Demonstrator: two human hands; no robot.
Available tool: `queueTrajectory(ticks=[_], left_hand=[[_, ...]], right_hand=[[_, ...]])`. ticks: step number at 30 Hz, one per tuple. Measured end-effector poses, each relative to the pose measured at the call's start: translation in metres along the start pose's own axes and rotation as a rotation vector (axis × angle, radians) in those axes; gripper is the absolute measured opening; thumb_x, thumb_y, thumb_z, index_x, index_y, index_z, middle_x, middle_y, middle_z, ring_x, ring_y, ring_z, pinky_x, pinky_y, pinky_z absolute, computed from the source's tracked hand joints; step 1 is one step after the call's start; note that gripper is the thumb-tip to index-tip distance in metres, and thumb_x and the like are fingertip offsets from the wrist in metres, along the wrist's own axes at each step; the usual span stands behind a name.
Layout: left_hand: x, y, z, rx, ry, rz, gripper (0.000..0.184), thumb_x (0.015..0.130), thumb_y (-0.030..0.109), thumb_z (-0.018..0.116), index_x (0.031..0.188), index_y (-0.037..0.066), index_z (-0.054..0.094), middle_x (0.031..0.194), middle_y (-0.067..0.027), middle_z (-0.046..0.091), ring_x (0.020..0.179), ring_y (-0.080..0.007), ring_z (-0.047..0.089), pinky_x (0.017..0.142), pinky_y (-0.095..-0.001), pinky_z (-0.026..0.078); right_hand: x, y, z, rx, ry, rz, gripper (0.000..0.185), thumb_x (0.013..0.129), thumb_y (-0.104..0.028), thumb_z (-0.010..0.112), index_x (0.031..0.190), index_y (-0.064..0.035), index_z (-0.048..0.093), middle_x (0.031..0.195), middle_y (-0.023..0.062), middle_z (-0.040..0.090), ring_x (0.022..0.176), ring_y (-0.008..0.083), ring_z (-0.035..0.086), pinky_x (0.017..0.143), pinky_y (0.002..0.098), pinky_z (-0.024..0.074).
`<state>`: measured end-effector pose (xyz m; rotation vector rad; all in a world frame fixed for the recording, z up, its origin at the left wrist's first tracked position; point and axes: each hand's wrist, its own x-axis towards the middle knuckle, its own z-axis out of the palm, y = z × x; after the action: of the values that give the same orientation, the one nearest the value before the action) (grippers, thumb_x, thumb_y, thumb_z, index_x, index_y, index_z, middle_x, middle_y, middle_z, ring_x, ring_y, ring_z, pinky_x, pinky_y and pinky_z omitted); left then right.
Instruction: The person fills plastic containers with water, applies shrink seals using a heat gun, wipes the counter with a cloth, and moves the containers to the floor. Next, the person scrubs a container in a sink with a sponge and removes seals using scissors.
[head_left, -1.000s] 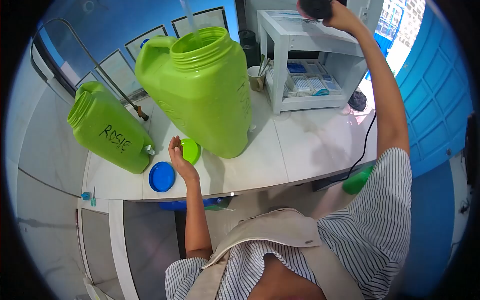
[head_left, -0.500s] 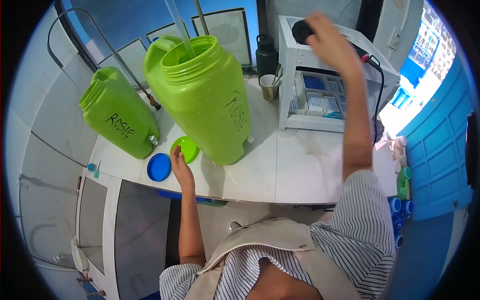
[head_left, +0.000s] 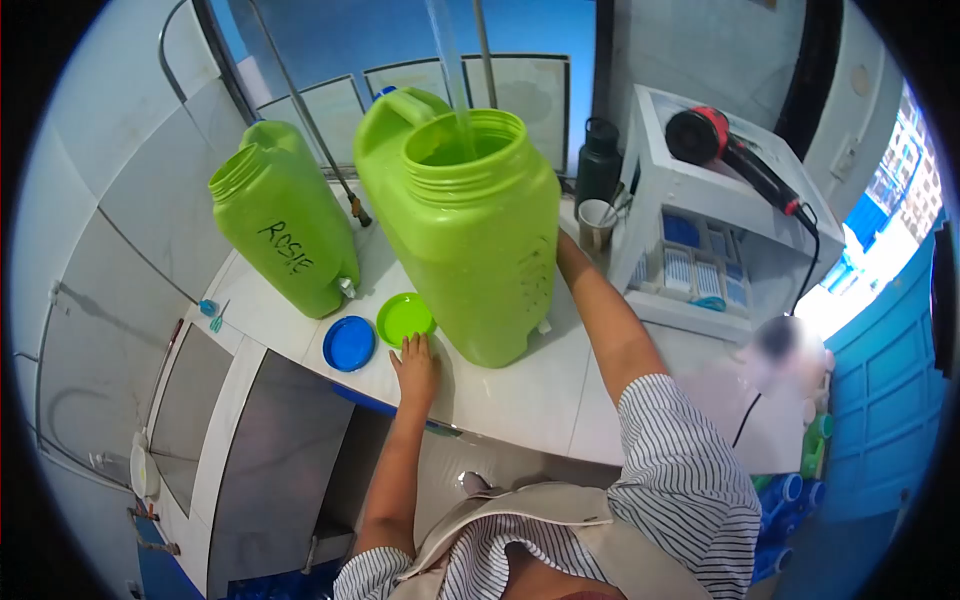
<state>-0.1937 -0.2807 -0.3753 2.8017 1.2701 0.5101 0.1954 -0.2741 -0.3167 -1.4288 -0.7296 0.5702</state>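
Lowered since a second ago: right forearm (head_left: 612, 318), now passing behind the large lime-green plastic jug (head_left: 470, 255)

Also brought down: left hand (head_left: 417, 378), from raised in front of the jug to resting at its near left on the white tiled counter (head_left: 540, 402). Fingers slightly apart, clamped on nothing visible, fingertips at the near rim of a round lime-green plastic lid (head_left: 404, 318); cannot tell whether pressing on it. Right hand hidden behind the jug; cannot tell whether gripping it or merely alongside.

Out of that hand's hold and lying right of the jug, atop the white-painted shelf unit (head_left: 690, 318): a black-and-red corded handheld tool (head_left: 715, 142). Left of the jug, a smaller uncapped lime-green plastic jug (head_left: 290, 225); beyond the lid, a round blue plastic lid (head_left: 349, 343).

Large jug upright on the counter, mouth uncapped, a clear column (head_left: 447, 60) entering it, stream or tube impossible to tell. Step in hand, as judged: tending the large jug, perhaps steadying it. Next move probably calling for a sure hold on its far side, without tipping it.
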Motion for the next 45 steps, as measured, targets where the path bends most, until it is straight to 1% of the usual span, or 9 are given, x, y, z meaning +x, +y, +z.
queueTrajectory(ticks=[12,17,21,26,33,38,40,43,45], left_hand=[[0.028,-0.028,0.002,0.032,-0.047,0.097,0.012,0.078,0.009,0.053,0.087,0.006,0.06,0.098,-0.0095,0.058,0.105,-0.0244,0.053,0.102,-0.0547,0.026],[0.021,-0.031,0.007,0.028,0.039,0.156,0.015,0.079,0.01,0.053,0.092,0.006,0.059,0.098,-0.0111,0.06,0.103,-0.0257,0.054,0.1,-0.0564,0.026],[0.018,-0.029,0.011,0.066,0.049,0.189,0.014,0.081,0.012,0.053,0.092,0.005,0.058,0.096,-0.0127,0.06,0.099,-0.0289,0.055,0.098,-0.0589,0.028],[0.011,-0.01,-0.024,-0.245,0.071,0.091,0.016,0.083,0.008,0.052,0.091,-0.004,0.056,0.089,-0.0215,0.058,0.086,-0.0403,0.054,0.076,-0.0469,0.043],[0.002,0.003,-0.047,-0.201,0.087,0.128,0.014,0.083,0.007,0.053,0.088,-0.006,0.055,0.087,-0.0237,0.057,0.081,-0.0419,0.053,0.07,-0.0457,0.043],[-0.015,0.001,-0.046,-0.126,0.159,0.142,0.013,0.082,0.005,0.054,0.089,-0.006,0.056,0.087,-0.0221,0.057,0.083,-0.0404,0.053,0.071,-0.0454,0.043],[-0.017,0.001,-0.049,-0.142,0.185,0.167,0.013,0.082,0.005,0.054,0.089,-0.006,0.056,0.087,-0.0215,0.057,0.083,-0.0399,0.053,0.072,-0.0453,0.043],[-0.016,-0.002,-0.051,-0.126,0.159,0.206,0.014,0.081,0.004,0.055,0.091,-0.005,0.056,0.087,-0.0209,0.057,0.084,-0.039,0.053,0.073,-0.0449,0.042],[-0.011,-0.007,-0.043,-0.049,0.103,0.223,0.016,0.079,0.004,0.056,0.093,-0.004,0.057,0.089,-0.0197,0.057,0.087,-0.0375,0.053,0.074,-0.0449,0.042]], right_hand=[[-0.079,-0.085,0.017,0.106,-0.027,-0.032,0.032,0.085,-0.02,0.051,0.1,0.0059,0.061,0.095,0.0142,0.064,0.081,0.0175,0.059,0.073,0.0309,0.0469],[-0.183,-0.094,-0.071,-0.169,-0.452,0.064,0.027,0.086,-0.016,0.052,0.102,0.0041,0.061,0.096,0.0128,0.064,0.081,0.016,0.06,0.072,0.0272,0.0493],[-0.264,-0.085,-0.197,-0.293,-0.041,0.344,0.019,0.084,-0.008,0.053,0.098,0.0015,0.063,0.087,0.0101,0.065,0.073,0.0168,0.063,0.066,0.0266,0.0513],[-0.325,-0.037,-0.265,-0.846,0.79,-0.029,0.017,0.079,-0.007,0.055,0.09,0.0024,0.064,0.083,0.0189,0.065,0.077,0.0274,0.065,0.068,0.0328,0.0495],[-0.309,-0.065,-0.252,-0.764,1.025,-0.153,0.019,0.08,-0.012,0.055,0.091,-0.0015,0.066,0.086,0.0201,0.064,0.082,0.033,0.063,0.073,0.0364,0.0488],[-0.328,-0.046,-0.255,-0.865,0.825,0.232,0.022,0.081,-0.018,0.051,0.087,-0.0014,0.065,0.083,0.022,0.063,0.081,0.0353,0.062,0.072,0.0411,0.0482],[-0.316,0.003,-0.323,-0.888,1.375,0.174,0.017,0.078,-0.014,0.051,0.081,-0.0017,0.063,0.081,0.0198,0.062,0.078,0.0385,0.06,0.072,0.0454,0.0475],[-0.301,0.032,-0.413,-0.814,1.513,0.115,0.025,0.079,-0.02,0.055,0.095,-0.0007,0.057,0.107,0.0169,0.055,0.099,0.0371,0.053,0.089,0.0471,0.0405],[-0.286,0.052,-0.443,-1.451,1.638,0.01,0.027,0.08,-0.022,0.055,0.099,-0.0035,0.057,0.105,0.014,0.056,0.103,0.0354,0.051,0.098,0.0537,0.0309]])
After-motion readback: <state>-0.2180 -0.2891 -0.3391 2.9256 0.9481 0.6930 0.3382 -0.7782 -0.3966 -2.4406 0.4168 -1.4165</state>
